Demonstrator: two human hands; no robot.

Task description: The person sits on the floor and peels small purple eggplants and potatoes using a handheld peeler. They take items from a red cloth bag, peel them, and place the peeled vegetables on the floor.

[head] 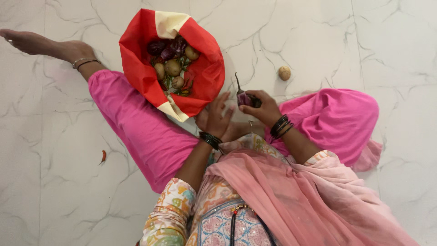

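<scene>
From up here I look straight down on a person seated on a white marble floor, legs in bright pink trousers spread to either side of the frame. My right hand, just right of centre, has its grip pinched around a small purple eggplant, whose thin stem pokes up toward the top of the frame. My left hand sits just beside it at centre, fingers spread and holding nothing, its fingertips close to the eggplant, though I cannot tell whether they touch it. Both wrists carry stacks of black bangles. In the upper middle of the frame, touching the pink leg, lies an open red and cream cloth bag holding more purple eggplants, several brownish potatoes and some green chillies. A single potato rests alone on the floor, to the upper right of my hands and well apart from the bag. At the left, near the lower half of the frame, a small red chilli lies on the marble by itself. A bare foot with an anklet reaches into the upper left corner.
</scene>
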